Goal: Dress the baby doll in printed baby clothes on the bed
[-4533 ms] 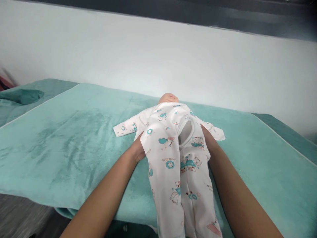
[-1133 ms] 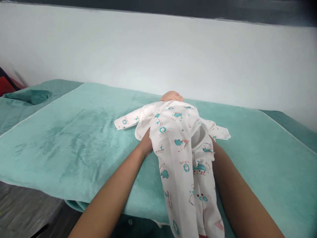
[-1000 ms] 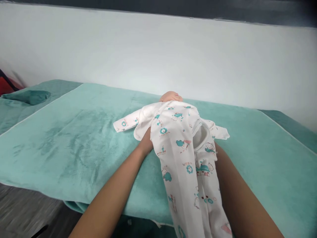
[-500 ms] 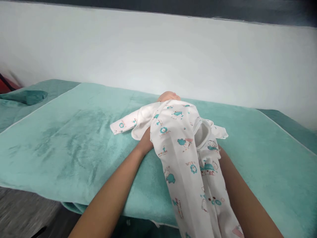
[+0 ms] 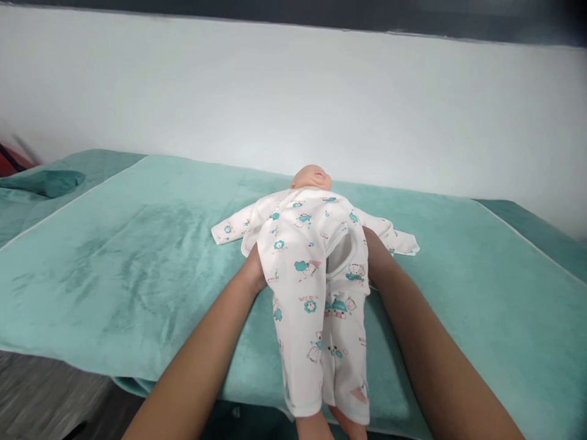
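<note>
— When you compare this with half a second ago, what has changed on the doll (image 5: pixel 310 176)?

— Its legs. They slanted off the bottom to the right then; now they run almost straight down, and both feet (image 5: pixel 315 429) show below the cuffs. The doll lies on its back on the bed (image 5: pixel 132 269), head toward the wall (image 5: pixel 275 104), legs reaching the near edge.

— And the clothes (image 5: pixel 300 263)?

— White, with teal and pink animal prints; the sleeves are spread out to either side. A rimmed opening (image 5: pixel 340 255) gapes at the crotch.

— What are the fingers doing?

— I can't tell how far they are spread or bent. The left hand (image 5: pixel 257 270) goes in under the clothes at one hip, the right hand (image 5: pixel 378 260) at the other. The cloth hides the fingers of both, so I can't say whether they grip or only support.

— The surface?

— Soft teal, light in the middle, darker beyond a pale seam at each side, with a fold (image 5: pixel 46 183) of cloth at the far left.

— And the room?

— The wall is white under a dark band (image 5: pixel 275 15). Grey floor (image 5: pixel 46 385) shows lower left, and a bit of something red (image 5: pixel 5 165) at the left edge.
</note>
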`<move>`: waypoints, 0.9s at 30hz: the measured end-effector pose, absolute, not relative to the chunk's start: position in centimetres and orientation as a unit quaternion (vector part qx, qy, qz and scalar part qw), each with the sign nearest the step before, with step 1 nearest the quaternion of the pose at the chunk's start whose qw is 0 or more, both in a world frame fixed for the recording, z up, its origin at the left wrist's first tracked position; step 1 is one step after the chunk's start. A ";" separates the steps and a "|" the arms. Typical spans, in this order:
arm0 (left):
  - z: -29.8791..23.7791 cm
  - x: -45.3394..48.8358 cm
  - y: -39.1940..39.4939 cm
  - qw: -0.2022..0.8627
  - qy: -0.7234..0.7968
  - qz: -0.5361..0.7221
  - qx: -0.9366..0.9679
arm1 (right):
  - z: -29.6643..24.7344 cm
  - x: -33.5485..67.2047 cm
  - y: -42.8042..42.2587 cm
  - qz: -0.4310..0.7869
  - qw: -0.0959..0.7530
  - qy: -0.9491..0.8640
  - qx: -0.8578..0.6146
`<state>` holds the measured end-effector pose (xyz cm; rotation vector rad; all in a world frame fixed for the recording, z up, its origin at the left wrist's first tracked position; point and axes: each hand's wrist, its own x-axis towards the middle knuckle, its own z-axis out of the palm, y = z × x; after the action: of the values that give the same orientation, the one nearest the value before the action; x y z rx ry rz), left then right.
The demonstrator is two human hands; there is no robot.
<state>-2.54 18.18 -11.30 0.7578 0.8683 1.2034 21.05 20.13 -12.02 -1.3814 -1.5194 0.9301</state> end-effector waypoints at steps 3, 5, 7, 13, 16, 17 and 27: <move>-11.6 -2.8 18.0 0.649 0.407 0.526 0.370 | -12.6 21.0 20.5 0.400 0.473 -0.569 -0.541; -12.0 -3.0 18.0 0.568 0.439 0.530 0.451 | -12.8 20.9 20.6 0.380 0.488 -0.578 -0.532; -12.5 -3.2 17.9 0.462 0.466 0.522 0.544 | -12.8 20.9 20.2 0.312 0.479 -0.617 -0.541; -13.5 -4.1 15.3 0.184 0.588 0.430 0.660 | -13.7 21.8 15.9 0.149 0.400 -0.661 -0.617; -13.7 -4.5 13.4 0.087 0.582 0.338 0.734 | -14.9 22.7 12.9 0.058 0.324 -0.730 -0.599; -13.8 -4.6 13.0 0.069 0.564 0.316 0.760 | -15.2 22.9 12.1 0.034 0.301 -0.756 -0.580; -14.1 -4.2 10.3 0.110 0.557 0.383 0.729 | -15.3 22.7 10.8 -0.066 0.199 -0.813 -0.544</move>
<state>-4.24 10.34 -14.07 2.1420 1.6367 1.1270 22.67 10.84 -15.27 -1.5204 -2.2730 -0.1837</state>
